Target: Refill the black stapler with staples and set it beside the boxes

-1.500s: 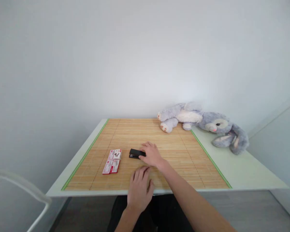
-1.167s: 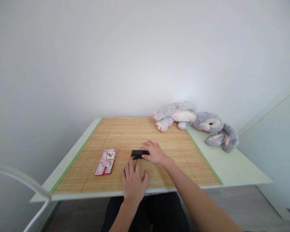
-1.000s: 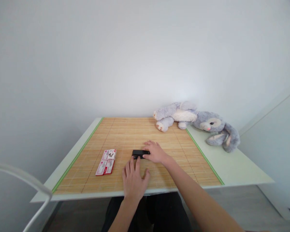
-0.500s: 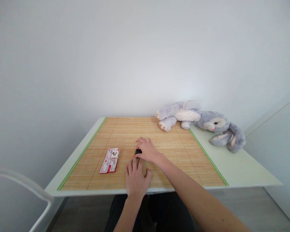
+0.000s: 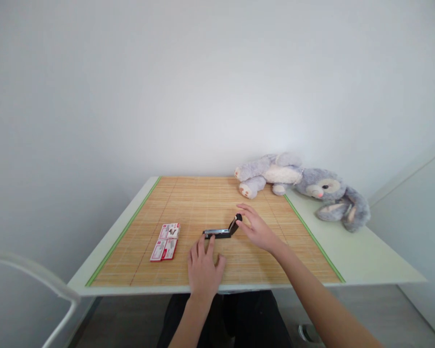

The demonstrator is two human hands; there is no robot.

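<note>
A black stapler (image 5: 221, 231) lies on the bamboo mat (image 5: 203, 203), hinged open with its top arm swung up and to the right. My right hand (image 5: 256, 229) pinches the raised end of that arm with fingertips. My left hand (image 5: 203, 268) rests flat on the mat, fingers stretched out, fingertips touching the stapler's base. Two red-and-white staple boxes (image 5: 166, 241) lie to the left of the stapler.
A grey and white plush rabbit (image 5: 304, 186) sprawls at the back right corner of the pale green table (image 5: 358, 251). A curved white chair back (image 5: 32, 285) shows at the lower left. A plain white wall stands behind the table.
My right hand covered the closed stapler before; it has now swung the top arm open and moved right. My left hand slid forward to the stapler's base.
</note>
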